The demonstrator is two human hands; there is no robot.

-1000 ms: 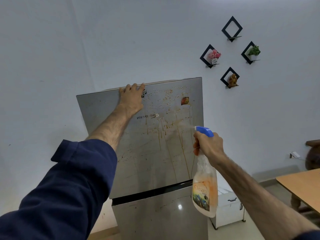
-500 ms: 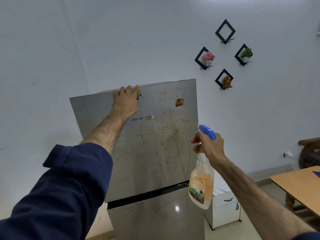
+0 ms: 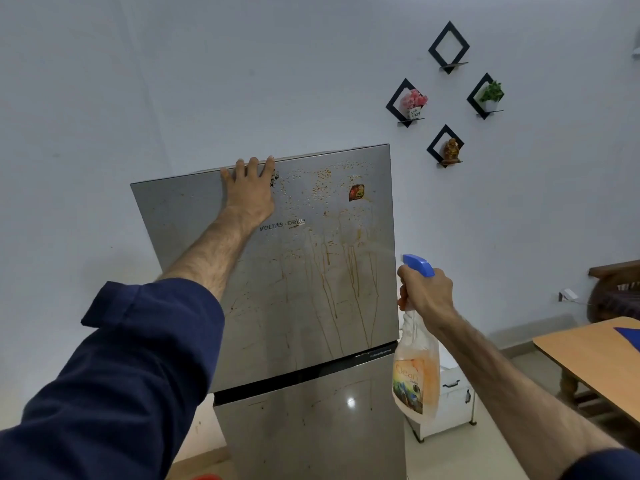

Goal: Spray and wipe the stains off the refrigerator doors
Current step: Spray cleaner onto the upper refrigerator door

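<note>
A steel two-door refrigerator stands before me. Its upper door [image 3: 294, 289] carries orange-brown drips, spots and fresh droplets near the top. The lower door [image 3: 311, 434] shows a few marks. My left hand [image 3: 250, 192] lies flat on the upper door, fingertips at its top edge. My right hand [image 3: 426, 296] grips the neck of a spray bottle [image 3: 414, 382] with a blue trigger head [image 3: 418, 264], held just right of the door's edge, nozzle towards the door. No cloth is in sight.
A wooden table [image 3: 588, 351] stands at the right with something blue on it. A white low cabinet [image 3: 450, 403] sits beside the fridge. Diamond wall shelves [image 3: 446, 98] hang above right. A dark wooden chair [image 3: 616, 292] is at the far right.
The spray bottle in my right hand has drawn back to the right of the door's edge. More droplets show on the upper door. My left hand stays put.
</note>
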